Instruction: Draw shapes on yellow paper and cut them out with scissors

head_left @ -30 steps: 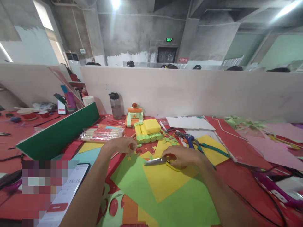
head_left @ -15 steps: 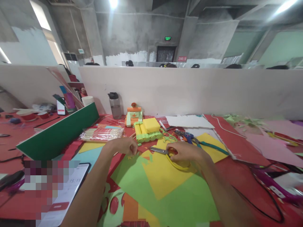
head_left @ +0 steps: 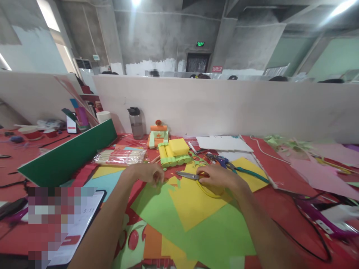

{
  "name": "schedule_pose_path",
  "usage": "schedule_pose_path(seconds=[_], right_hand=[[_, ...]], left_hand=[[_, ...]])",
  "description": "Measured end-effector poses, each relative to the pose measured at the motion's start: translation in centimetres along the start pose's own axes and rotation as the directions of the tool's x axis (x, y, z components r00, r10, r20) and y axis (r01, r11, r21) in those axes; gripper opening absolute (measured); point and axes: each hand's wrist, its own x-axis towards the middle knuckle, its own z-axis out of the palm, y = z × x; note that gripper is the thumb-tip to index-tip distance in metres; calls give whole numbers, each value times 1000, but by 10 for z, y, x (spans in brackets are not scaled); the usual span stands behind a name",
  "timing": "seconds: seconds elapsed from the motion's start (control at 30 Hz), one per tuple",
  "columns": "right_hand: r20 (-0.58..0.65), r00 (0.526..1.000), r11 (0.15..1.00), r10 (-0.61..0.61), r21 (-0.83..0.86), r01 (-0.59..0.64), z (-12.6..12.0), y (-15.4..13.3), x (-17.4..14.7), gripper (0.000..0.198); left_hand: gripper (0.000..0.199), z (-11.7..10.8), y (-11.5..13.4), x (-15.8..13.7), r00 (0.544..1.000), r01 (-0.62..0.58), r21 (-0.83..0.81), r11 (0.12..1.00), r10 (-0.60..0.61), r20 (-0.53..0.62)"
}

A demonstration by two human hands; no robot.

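Observation:
My right hand (head_left: 217,176) grips a pair of yellow-handled scissors (head_left: 188,175), their blades pointing left and lying close together. My left hand (head_left: 150,173) is curled with its fingertips together, just left of the blade tips; whatever it may hold is hidden. Beneath both hands lie a yellow paper sheet (head_left: 189,215) with a ragged cut upper left edge and a larger green paper sheet (head_left: 224,239). Behind them stands a paper model of yellow rolls with green bands and a yellow block (head_left: 179,147) on top.
An orange and green paper model (head_left: 158,136) and a water bottle (head_left: 136,125) stand near the partition (head_left: 213,106). Bagged sticks (head_left: 120,157), a green board (head_left: 70,155) and a tablet (head_left: 81,224) lie left. A teal-handled tool (head_left: 252,173) and a purple tool (head_left: 316,220) lie right.
The view has shifted slightly. A small yellow scrap seen below my left fingertips before is no longer visible. The scissors stay in my right hand, nearly in the same place.

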Motion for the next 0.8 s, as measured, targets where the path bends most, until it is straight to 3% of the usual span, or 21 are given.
schedule_pose_path(seconds=[0.13, 0.37, 0.53, 0.8], right_hand=[[-1, 1000, 1000, -8, 7, 8, 0, 0, 0, 16], [12, 1000, 1000, -7, 27, 7, -1, -3, 1, 16], [31, 1000, 999, -3, 36, 1, -2, -4, 2, 17], [18, 1000, 999, -9, 49, 8, 0, -1, 2, 17]], left_hand=[[26, 5, 11, 2, 999, 37, 54, 998, -38, 23], [5, 5, 16, 1, 997, 56, 131, 990, -62, 43], [13, 0, 11, 1, 997, -16, 108, 994, 7, 78], [25, -3, -3, -1, 996, 51, 201, 978, -64, 60]])
